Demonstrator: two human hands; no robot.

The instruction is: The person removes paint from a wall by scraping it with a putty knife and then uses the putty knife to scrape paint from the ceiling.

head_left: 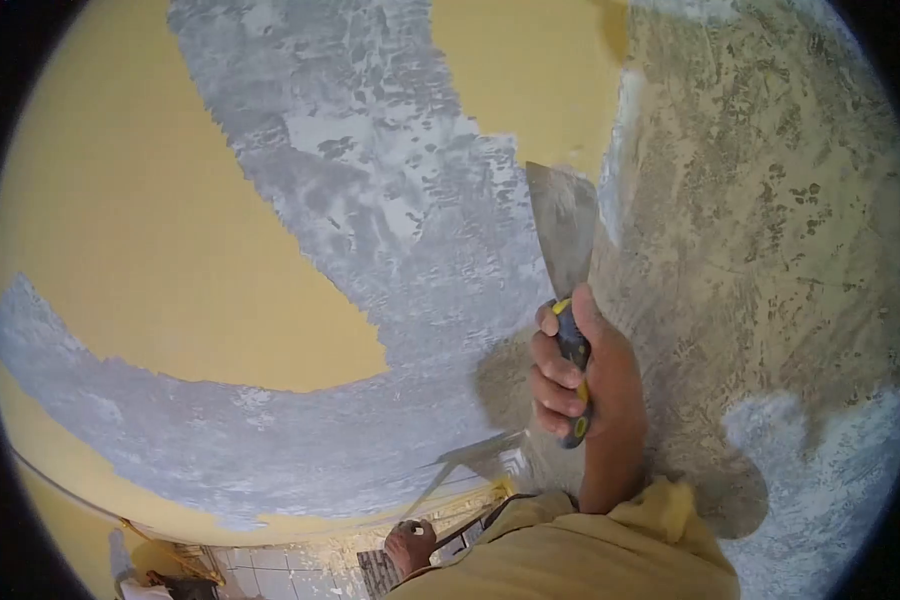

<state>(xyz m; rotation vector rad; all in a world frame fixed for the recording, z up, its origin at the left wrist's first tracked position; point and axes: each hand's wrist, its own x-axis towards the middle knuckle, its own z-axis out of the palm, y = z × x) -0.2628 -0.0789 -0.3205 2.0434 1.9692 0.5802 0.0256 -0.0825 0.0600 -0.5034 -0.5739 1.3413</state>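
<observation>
While my right hand (608,378) grips the scraper (566,265) by its dark-and-yellow handle (572,338), the blade (564,220) points up the wall (400,270), its tip at the lower edge of a yellow patch (530,75). Left hand (408,550) low, near white tiles (280,582), curled; whether around anything, I cannot tell.

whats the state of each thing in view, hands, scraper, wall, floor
right hand: closed around the scraper's handle
scraper: gripped, blade pointing up in the picture, pale smears on it, contact with the wall unclear
left hand: fingers curled, what it holds unclear
wall: part yellow, part patchy grey, ragged edges between
tiled floor: littered with pale bits
</observation>
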